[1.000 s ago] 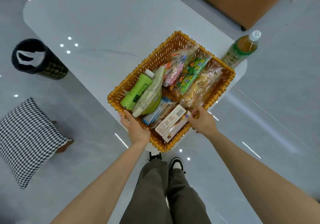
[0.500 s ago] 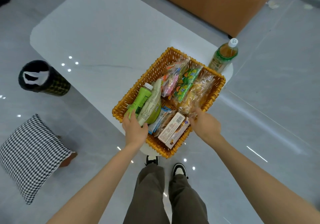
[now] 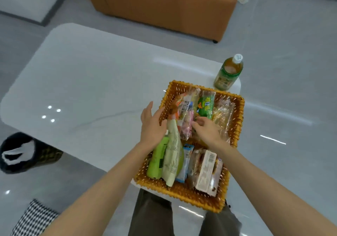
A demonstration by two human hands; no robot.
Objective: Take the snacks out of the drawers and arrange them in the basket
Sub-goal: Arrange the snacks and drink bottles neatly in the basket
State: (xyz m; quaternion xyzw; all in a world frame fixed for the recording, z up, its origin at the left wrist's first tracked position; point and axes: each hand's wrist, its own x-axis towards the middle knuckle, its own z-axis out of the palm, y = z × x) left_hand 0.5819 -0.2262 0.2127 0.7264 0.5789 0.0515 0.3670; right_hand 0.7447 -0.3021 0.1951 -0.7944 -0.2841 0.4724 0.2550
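An orange wicker basket (image 3: 239,108) stands at the white table's near right corner, packed with snacks. In its near half lie a green bottle (image 3: 156,163), a pale green pouch (image 3: 173,153), a blue packet (image 3: 185,164) and a boxed snack (image 3: 206,172). The far half holds a clear packet with pink sweets (image 3: 186,115), a green packet (image 3: 206,105) and a clear yellowish packet (image 3: 223,113). My left hand (image 3: 152,124) reaches in by the left wall, fingers relaxed against the pouch's top. My right hand (image 3: 207,130) curls its fingers onto the pink packet's edge.
A tea bottle (image 3: 228,73) stands upright on the table (image 3: 91,81) just beyond the basket's far right corner. An orange sofa block (image 3: 164,8) sits behind the table. On the floor at left are a black bin (image 3: 23,152) and a houndstooth cushion (image 3: 34,217).
Both hands left the basket's near rim and moved forward into it, the left to the pouch's top, the right onto the packets at the far half. The view shifted closer.
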